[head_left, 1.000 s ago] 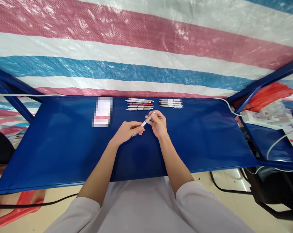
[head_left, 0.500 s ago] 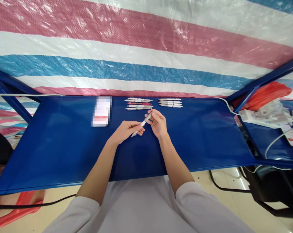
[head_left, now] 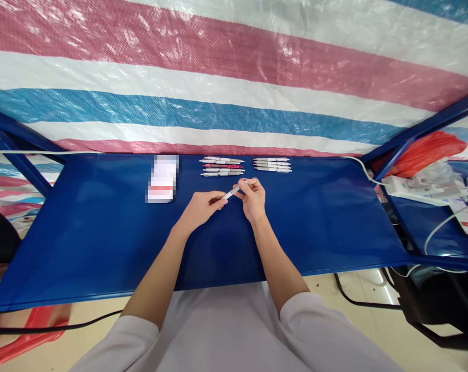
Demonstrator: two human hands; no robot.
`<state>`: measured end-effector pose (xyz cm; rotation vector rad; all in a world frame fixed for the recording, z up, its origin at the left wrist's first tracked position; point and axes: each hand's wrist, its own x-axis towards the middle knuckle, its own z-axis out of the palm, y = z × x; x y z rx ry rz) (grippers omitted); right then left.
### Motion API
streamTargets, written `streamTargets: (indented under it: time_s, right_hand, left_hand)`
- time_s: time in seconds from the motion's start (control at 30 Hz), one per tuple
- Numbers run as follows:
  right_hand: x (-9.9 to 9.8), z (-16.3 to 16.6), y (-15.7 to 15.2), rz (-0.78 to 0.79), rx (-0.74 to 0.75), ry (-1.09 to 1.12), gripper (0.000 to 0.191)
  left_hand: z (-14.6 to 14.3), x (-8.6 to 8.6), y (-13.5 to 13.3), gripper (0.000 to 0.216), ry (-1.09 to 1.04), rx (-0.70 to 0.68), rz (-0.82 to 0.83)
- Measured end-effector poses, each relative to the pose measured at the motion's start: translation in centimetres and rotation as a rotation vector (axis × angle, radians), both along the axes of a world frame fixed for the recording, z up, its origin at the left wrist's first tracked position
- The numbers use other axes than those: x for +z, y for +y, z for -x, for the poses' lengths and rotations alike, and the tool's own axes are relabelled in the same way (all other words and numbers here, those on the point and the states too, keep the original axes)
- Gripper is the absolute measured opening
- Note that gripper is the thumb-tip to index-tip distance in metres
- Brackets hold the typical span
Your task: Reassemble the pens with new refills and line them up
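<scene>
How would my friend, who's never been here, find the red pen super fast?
Start at the big blue table and look along its far edge, by the striped sheet. Go to the left-hand group of pens there. The red pen lies inside that group, and its colour sets it apart from the whitish pens around it.

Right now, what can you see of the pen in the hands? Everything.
The pen is slim, straight and plastic-looking, with a white stretch near the left hand and a greyish one near the right hand. It is held slanted over the blue table, its right-hand end farther from the wearer. Both hands grip it and cover parts of it, so its full length, tip and any print can't be made out.
</scene>
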<state>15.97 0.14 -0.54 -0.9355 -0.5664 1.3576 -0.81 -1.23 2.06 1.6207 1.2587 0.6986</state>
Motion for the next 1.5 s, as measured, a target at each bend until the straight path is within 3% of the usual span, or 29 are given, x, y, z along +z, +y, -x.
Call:
streamTargets:
  time_s: [0.07, 0.27, 0.4, 0.5, 0.7, 0.77, 1.0, 1.13, 1.33, 1.5]
  right_hand:
    - [0.2, 0.0, 0.0, -0.008, -0.013, -0.014, 0.032]
    - [0.4, -0.5, -0.2, -0.055, 0.136, 0.065, 0.032]
    - [0.2, -0.7, -0.3, -0.050, 0.164, 0.081, 0.034]
    - [0.1, -0.5, -0.2, -0.044, 0.122, 0.089, 0.034]
    - [0.2, 0.1, 0.0, -0.008, -0.006, 0.058, 0.034]
    - [0.4, 0.2, 0.0, -0.004, -0.033, 0.053, 0.033]
    - [0.4, -0.4, -0.4, -0.061, 0.078, 0.065, 0.030]
    - [0.1, -0.4, -0.3, -0.082, 0.123, 0.109, 0.030]
    - [-0.2, -0.2, -0.2, -0.035, 0.035, 0.119, 0.032]
    - [-0.2, 0.1, -0.1, -0.015, -0.044, 0.130, 0.030]
  left_hand:
    - [-0.1, -0.1, -0.1, 0.031, -0.010, 0.000, 0.001]
    - [0.0, 1.2, -0.3, 0.033, -0.219, -0.142, 0.259]
    - [0.1, 1.7, -0.3, 0.035, -0.267, -0.180, 0.318]
    - [0.0, 1.0, -0.3, 0.034, -0.229, -0.138, 0.242]
    - [-0.7, -0.8, -0.4, 0.030, 0.023, -0.013, -0.093]
    - [-0.8, -1.0, -0.5, 0.030, 0.027, 0.000, -0.118]
    - [0.0, 0.5, -0.2, 0.035, -0.266, -0.123, 0.251]
    - [0.4, 1.0, -0.1, 0.033, -0.308, -0.160, 0.324]
    - [-0.1, 0.0, -0.2, 0.031, -0.183, -0.093, 0.166]
    - [-0.7, -0.9, -0.3, 0.030, -0.003, -0.022, -0.066]
